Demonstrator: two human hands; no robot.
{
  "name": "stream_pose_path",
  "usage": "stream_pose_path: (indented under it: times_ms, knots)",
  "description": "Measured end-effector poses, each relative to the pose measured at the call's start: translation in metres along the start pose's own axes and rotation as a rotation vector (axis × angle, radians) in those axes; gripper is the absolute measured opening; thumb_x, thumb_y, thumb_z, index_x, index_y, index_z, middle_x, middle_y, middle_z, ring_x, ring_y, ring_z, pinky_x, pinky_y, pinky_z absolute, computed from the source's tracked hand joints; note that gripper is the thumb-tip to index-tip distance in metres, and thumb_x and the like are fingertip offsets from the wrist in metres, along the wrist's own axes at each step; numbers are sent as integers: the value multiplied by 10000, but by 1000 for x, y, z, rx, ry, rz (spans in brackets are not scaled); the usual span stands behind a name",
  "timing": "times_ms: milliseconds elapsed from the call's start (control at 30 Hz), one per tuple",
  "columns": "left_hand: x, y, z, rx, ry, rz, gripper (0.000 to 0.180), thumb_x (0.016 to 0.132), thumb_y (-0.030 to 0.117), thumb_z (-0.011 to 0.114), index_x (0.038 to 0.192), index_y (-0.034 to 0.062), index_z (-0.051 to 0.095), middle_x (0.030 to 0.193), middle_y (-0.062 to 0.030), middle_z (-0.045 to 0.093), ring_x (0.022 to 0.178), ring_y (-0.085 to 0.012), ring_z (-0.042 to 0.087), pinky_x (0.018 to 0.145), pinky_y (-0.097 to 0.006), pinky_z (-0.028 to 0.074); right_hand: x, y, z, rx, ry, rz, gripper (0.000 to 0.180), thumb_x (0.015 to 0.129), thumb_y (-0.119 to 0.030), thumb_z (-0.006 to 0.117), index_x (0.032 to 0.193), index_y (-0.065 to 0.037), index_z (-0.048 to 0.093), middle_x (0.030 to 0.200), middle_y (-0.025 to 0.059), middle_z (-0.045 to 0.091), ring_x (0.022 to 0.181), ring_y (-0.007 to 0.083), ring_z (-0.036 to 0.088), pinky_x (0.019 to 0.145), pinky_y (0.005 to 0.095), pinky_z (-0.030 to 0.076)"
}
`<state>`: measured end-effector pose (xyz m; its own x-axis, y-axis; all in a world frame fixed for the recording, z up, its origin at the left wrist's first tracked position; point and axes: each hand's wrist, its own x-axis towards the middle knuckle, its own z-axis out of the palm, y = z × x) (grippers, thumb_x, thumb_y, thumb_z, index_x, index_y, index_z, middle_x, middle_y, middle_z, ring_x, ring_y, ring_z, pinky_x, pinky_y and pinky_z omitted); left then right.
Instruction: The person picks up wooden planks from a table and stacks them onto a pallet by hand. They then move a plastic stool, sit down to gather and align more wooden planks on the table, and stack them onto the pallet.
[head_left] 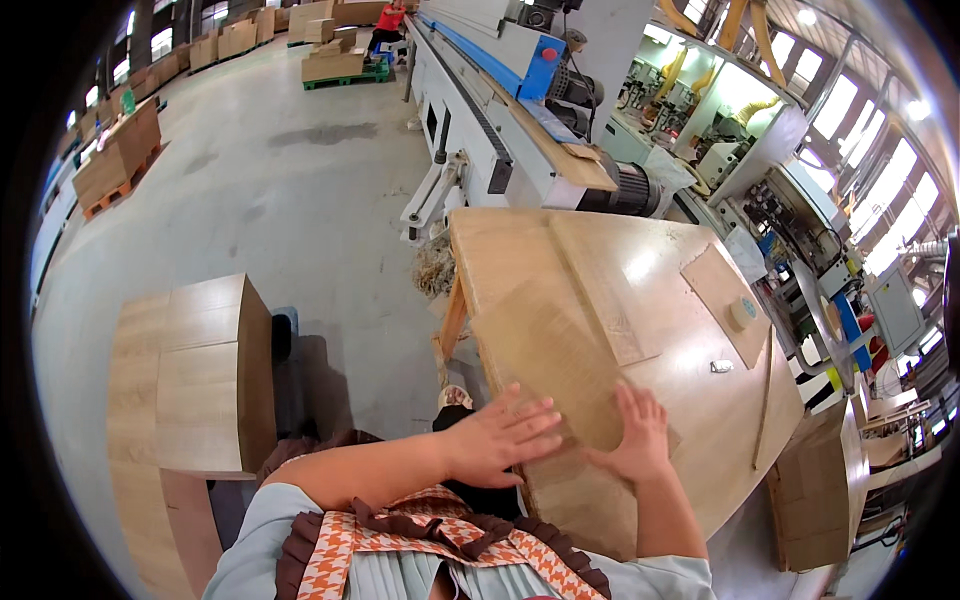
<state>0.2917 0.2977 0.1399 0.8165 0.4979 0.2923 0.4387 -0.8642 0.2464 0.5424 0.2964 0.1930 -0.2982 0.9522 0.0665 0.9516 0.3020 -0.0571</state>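
A thin wood-grain board [545, 350] lies near the left edge of the wooden worktable [705, 440]. My left hand [503, 438] is held over the table's near left edge, fingers spread and nothing in the palm. By the near right end of the board is my right hand [638, 437], its thumb apart from the raised fingers. Whether its fingertips touch the board I cannot tell. Beyond the board, a longer panel [600, 290] lies on the tabletop. Toward the right are a smaller brown sheet [722, 295] with a tape roll [743, 311] on it, and a thin strip [764, 400].
Stacked wood-grain panels [200, 375] stand on my left. A long machine [520, 110] with a motor [633, 188] runs past the table's far side. Another panel stack [820, 490] stands at the right. Far off, a person in red [388, 22] is near a loaded green pallet [345, 78].
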Motion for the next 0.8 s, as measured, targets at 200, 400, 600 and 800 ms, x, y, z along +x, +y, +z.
stream_pose_path:
  times_ms: [200,400,600,800]
  knots:
    - [20,-7,26,-161,-192,85,783,707,422,632,1348,138,284,1412,-70,224,1321,-282,152,1053,-495,105,113,60,-6,14,112,310,947,558,-454,728,1324,-105,296,1302,123,363,1235,285,296,987,437,252]
    - [24,-8,22,-176,-290,49,854,623,247,719,1348,161,276,1419,-42,216,1326,-245,155,1062,-457,139,184,89,41,79,143,414,842,629,-430,701,1302,-77,338,1319,119,358,1214,295,340,972,422,310]
    - [22,-13,18,-194,-295,52,876,597,168,721,1348,179,270,1429,-31,195,1327,-228,162,1070,-416,153,141,140,34,384,526,450,402,786,-235,595,1120,-22,521,1124,152,526,1051,291,483,908,359,379]
    - [21,-12,17,-202,-329,17,815,663,236,686,1355,200,258,1435,-28,183,1328,-224,159,1077,-409,121,86,164,50,1317,839,836,458,850,-273,550,1195,2,429,1156,124,477,1047,213,449,894,340,362]
